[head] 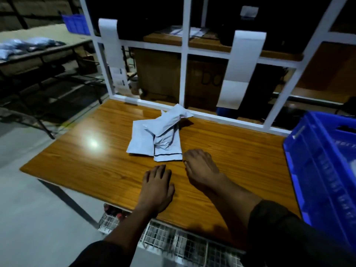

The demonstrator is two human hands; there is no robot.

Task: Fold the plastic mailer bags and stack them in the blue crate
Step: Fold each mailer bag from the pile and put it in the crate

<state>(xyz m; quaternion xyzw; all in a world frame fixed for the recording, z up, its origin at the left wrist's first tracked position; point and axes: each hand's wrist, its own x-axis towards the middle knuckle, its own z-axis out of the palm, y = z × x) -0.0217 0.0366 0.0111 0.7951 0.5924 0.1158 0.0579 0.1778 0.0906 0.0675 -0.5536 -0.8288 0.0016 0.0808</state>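
Note:
A loose pile of white plastic mailer bags [159,135] lies crumpled on the wooden table [92,166], toward its far middle. My left hand [158,184] rests flat on the table, palm down, fingers apart, a little short of the pile. My right hand [200,166] hovers just right of the pile's near corner with its fingers curled under; nothing shows in it. The blue crate [319,170] stands on the table's right end, and its inside is mostly out of view.
A white frame [185,60] rises along the table's far edge with white mailers [244,62] draped over its rails. A wire basket [173,239] hangs below the table's near edge. Another table with bags [25,47] and a second blue crate [76,23] sit far left.

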